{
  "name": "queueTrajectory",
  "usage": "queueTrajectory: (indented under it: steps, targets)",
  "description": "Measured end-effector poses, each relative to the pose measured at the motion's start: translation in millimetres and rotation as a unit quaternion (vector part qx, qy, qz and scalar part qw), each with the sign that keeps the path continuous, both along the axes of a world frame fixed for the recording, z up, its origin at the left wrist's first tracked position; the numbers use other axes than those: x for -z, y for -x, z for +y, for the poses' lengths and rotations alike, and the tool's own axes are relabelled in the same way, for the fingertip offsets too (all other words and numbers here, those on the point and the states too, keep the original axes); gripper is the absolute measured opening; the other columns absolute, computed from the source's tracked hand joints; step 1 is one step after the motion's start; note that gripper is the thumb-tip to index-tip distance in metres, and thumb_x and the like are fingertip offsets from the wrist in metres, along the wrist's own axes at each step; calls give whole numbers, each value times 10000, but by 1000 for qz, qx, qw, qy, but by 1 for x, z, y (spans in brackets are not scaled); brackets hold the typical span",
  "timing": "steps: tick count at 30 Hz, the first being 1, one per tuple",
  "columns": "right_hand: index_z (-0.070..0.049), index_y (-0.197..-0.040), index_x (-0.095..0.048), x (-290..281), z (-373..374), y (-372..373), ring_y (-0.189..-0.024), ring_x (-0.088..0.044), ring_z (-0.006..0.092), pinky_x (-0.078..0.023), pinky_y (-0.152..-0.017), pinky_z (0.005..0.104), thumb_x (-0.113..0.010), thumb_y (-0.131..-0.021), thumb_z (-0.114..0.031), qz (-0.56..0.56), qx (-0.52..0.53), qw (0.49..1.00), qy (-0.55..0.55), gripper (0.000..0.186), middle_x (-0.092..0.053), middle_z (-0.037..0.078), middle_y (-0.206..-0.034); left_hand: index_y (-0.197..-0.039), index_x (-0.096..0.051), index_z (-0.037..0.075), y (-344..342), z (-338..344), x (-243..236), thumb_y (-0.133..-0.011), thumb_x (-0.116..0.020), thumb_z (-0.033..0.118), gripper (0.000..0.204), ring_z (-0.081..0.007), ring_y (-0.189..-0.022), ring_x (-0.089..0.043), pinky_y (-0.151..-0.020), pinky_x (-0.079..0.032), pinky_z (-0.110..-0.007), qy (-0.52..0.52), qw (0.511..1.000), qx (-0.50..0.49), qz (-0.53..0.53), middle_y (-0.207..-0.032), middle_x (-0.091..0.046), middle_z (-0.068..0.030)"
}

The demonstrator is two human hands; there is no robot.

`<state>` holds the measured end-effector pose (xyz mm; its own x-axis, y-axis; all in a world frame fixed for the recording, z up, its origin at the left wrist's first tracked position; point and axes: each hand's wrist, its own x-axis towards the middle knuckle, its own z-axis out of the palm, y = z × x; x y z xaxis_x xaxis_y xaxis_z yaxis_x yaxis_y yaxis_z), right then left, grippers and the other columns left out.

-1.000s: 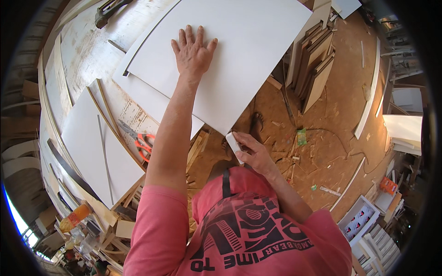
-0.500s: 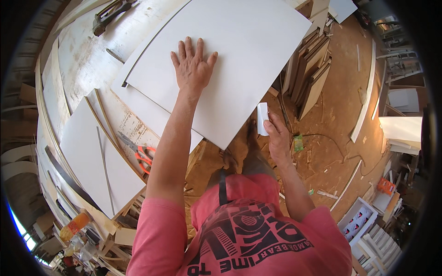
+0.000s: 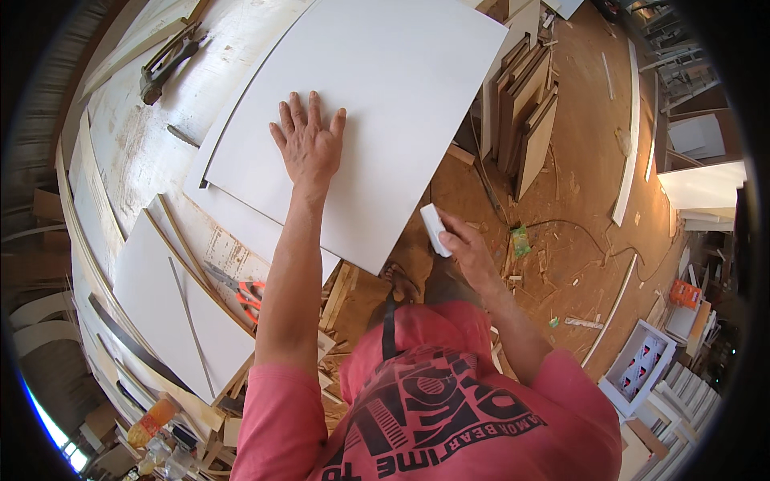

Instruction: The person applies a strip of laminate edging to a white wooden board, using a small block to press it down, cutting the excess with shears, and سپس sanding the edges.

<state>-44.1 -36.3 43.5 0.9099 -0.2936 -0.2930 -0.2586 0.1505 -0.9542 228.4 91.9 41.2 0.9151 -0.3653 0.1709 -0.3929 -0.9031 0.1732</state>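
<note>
The pink shirt (image 3: 461,401) carries dark lettering. Our right hand (image 3: 472,250) grips 1 small white block (image 3: 434,229) (light and stiff, we judge; best held by its sides) near the white panel (image 3: 377,136). Our left hand (image 3: 311,151) lies on that panel, fingers spread. Resting over the table (image 3: 227,50), it looks stiff, smooth, bulky: take opposite edges.

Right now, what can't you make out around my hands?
White panel: far edge, cut off by the head view's top.
Left hand: palm, turned down in the head view, hidden by its back.
White piece: held part, covered in the head view by the right hand.
</note>
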Motion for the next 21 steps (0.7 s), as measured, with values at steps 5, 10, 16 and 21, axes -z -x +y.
queueTrajectory:
  steps: [5, 10, 16, 21]
  targets:
    - [1, -1319, -467, 30, -35, -30, -1135, -487, 148, -371, -972, 285, -558, -908, -276, -7, 132, 988, -79, 504, -543, 86, -1224, -1432, -322, 153, 3, -4, -4, -939, -314, 526, 618, -272, -1416, -132, -1147, -96, -470, -7, 1000, 2, 9, -1506, -235, -111]
    - [-21, -1326, -470, 14, 30, -2, -1115, -486, 143, -378, -968, 285, -573, -900, -232, -5, 80, 993, -85, 487, -533, 68, -1194, -1434, -318, 155, 6, -4, -4, -939, -312, 528, 619, -267, -1417, -133, -1150, -101, -459, -6, 1000, -12, 13, -1507, -235, -108]
    - [-33, -1323, -483, 16, 63, 37, -1171, -470, 182, -367, -993, 292, -587, -887, -206, 24, -93, 988, -121, 480, -513, 98, -1248, -1436, -313, 157, 6, -6, -6, -942, -311, 526, 617, -269, -1414, -142, -1150, -109, -458, -20, 1000, -14, 9, -1504, -241, -106]
    - [-49, -1303, -512, 28, 45, 29, -1183, -470, 207, -363, -997, 303, -580, -887, -241, -22, -201, 978, -46, 464, -511, 113, -1272, -1436, -309, 151, 7, -9, -11, -946, -324, 514, 610, -279, -1412, -143, -1144, -118, -469, -21, 999, -10, 32, -1507, -231, -112]
